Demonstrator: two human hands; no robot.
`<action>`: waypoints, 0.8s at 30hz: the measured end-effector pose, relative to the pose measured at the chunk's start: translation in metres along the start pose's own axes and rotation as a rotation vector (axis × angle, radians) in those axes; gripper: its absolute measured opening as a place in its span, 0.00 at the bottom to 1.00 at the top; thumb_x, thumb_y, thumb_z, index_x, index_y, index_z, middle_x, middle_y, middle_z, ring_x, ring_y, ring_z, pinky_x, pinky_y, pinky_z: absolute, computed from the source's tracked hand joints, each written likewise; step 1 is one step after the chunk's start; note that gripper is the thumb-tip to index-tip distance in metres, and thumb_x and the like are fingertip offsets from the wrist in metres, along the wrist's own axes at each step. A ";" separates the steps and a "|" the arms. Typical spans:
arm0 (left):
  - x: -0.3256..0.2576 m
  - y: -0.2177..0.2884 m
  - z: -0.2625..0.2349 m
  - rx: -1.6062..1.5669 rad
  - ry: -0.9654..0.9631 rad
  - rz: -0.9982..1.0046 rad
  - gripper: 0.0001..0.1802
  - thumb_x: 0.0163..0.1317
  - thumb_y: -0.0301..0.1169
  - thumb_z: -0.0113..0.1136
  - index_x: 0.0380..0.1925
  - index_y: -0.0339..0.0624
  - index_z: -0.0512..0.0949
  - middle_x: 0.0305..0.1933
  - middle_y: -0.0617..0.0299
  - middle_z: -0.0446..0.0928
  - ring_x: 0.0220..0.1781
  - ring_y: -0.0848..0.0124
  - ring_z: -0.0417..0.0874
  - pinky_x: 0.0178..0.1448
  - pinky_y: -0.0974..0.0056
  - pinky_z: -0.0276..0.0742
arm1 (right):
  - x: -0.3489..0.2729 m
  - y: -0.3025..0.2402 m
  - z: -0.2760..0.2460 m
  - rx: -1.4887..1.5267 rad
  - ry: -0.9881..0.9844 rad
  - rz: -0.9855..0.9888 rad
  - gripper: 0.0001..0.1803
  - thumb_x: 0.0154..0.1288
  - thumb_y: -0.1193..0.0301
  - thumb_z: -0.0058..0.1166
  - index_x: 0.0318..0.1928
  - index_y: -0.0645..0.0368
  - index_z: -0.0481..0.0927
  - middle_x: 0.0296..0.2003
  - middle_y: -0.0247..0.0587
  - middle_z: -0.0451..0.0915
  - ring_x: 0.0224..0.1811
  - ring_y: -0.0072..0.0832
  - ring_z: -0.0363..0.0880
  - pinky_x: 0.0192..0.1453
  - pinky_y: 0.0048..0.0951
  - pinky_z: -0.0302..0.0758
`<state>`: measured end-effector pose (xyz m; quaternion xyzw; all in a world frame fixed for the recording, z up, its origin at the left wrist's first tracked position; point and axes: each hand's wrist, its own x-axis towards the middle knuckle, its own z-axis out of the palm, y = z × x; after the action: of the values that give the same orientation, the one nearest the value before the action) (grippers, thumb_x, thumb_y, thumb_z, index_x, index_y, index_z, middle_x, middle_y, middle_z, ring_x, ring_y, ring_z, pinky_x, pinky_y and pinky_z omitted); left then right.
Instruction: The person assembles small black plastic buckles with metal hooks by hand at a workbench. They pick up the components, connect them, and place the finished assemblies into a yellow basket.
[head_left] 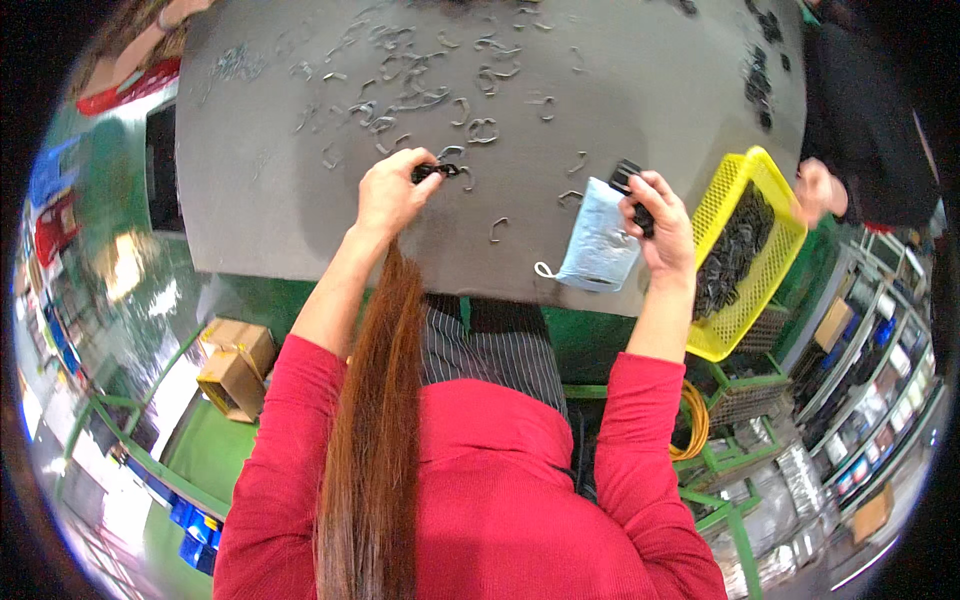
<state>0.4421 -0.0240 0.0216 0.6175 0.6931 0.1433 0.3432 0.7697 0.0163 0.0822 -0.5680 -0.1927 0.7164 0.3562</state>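
My left hand (398,192) pinches black pieces (430,172), my right hand (662,222) clasps a black block (641,214); mostly open worktop (660,90) between, blue pouch (600,235) near its front edge.

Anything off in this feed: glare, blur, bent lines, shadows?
Head view: the fisheye bows the shelving at right and blacks out the corners; head view: glare on the floor at left; head view: co-worker's hand by the yellow basket smeared; head view: soft shadow on the gray table near the left hand.
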 end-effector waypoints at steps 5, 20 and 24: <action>0.030 0.048 -0.012 -0.838 -0.371 -0.461 0.10 0.55 0.38 0.64 0.33 0.47 0.80 0.25 0.72 0.73 0.19 0.88 0.61 0.21 0.79 0.54 | -0.063 -0.027 -0.087 -0.058 0.362 -0.141 0.09 0.57 0.68 0.60 0.36 0.54 0.75 0.27 0.29 0.75 0.24 0.16 0.70 0.20 0.16 0.61; 0.007 0.325 0.142 -0.542 -0.065 0.604 0.34 0.50 0.38 0.64 0.56 0.39 0.64 0.60 0.44 0.61 0.66 0.49 0.57 0.68 0.51 0.55 | -0.092 -0.003 -0.172 -0.781 1.202 -0.660 0.25 0.57 0.69 0.59 0.53 0.66 0.68 0.51 0.48 0.70 0.53 0.39 0.68 0.58 0.38 0.65; 0.003 0.188 0.112 -0.218 0.176 0.623 0.30 0.49 0.23 0.59 0.55 0.44 0.66 0.61 0.52 0.62 0.69 0.51 0.55 0.71 0.51 0.50 | -0.078 0.014 -0.049 -1.252 0.793 -1.041 0.14 0.53 0.79 0.52 0.42 0.59 0.74 0.44 0.46 0.72 0.50 0.40 0.70 0.56 0.39 0.67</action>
<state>0.6575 -0.0099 0.0570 0.7444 0.4789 0.3672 0.2859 0.8205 -0.0565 0.1116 -0.7042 -0.6425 -0.0193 0.3014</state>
